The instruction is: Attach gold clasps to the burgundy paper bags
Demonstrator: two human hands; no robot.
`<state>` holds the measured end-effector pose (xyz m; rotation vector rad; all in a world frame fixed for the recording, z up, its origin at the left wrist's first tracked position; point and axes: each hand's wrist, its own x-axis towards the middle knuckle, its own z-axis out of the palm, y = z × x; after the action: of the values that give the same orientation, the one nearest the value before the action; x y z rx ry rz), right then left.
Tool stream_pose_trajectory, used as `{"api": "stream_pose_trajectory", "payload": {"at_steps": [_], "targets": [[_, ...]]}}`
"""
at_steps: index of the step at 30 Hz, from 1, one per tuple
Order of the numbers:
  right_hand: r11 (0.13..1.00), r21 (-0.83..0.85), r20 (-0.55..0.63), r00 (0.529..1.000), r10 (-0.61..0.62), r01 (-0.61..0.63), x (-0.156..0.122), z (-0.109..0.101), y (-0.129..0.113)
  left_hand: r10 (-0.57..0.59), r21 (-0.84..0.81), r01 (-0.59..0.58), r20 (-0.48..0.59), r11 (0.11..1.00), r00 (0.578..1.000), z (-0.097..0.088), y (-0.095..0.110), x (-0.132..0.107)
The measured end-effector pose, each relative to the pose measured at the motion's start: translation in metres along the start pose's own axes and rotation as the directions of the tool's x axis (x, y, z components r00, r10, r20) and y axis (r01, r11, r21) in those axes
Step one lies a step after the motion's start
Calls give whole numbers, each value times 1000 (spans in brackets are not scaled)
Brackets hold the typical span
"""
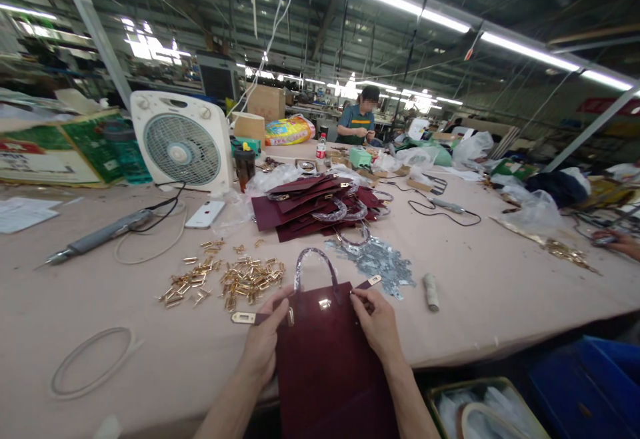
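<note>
Head cam: L hand (264,337) & R hand (379,322) grips clenched on maroon panel (330,365); red btl label (321,153) unreadable.

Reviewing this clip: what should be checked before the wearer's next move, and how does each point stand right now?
1. Left hand gripping the burgundy bag at its upper left edge: ok.
2. Right hand at the bag's upper right corner: ok.
3. Small part pinched in the right fingertips: cannot tell, too small and partly hidden.
4. Bag's handle above both hands, not under them: ok.
5. Bag lying wholly on the table: not ok, its lower part extends past the near edge.
6. Loose gold fittings apart from the bag: ok, heaped beyond the left hand.
</note>
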<state>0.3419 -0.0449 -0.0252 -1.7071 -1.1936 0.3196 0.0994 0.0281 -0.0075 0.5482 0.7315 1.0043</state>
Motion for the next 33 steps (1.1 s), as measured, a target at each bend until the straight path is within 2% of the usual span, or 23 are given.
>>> {"api": "stream_pose_trajectory", "payload": {"at_steps": [7,14,18,25,27,29,31,33], "targets": [[1000,-10,21,1000,-6,6,5,1,-5,6,-4,-6,-9,1000,1000,3,1,0],[999,-5,49,998,46,-46,7,2,-7,19,-24,-19,-3,1000,1000,8,2,-2],[999,-7,42,999,33,-32,9,2,-11,19,-30,-18,0,999,1000,8,2,-3],[999,-37,102,994,24,-20,13,0,-10,-3,-34,4,17,999,1000,10,4,-3],[999,-36,79,997,19,-16,11,1,-8,-45,-99,48,34,994,998,13,4,-6],[999,-29,50,999,18,-16,9,2,-7,-154,-194,170,94,966,984,17,3,-10],[1000,-19,28,999,25,-24,8,2,-6,-282,-265,324,185,908,941,24,2,-14],[999,-1,13,999,40,-40,8,2,-5,-337,-305,408,258,861,905,33,2,-17]]}}
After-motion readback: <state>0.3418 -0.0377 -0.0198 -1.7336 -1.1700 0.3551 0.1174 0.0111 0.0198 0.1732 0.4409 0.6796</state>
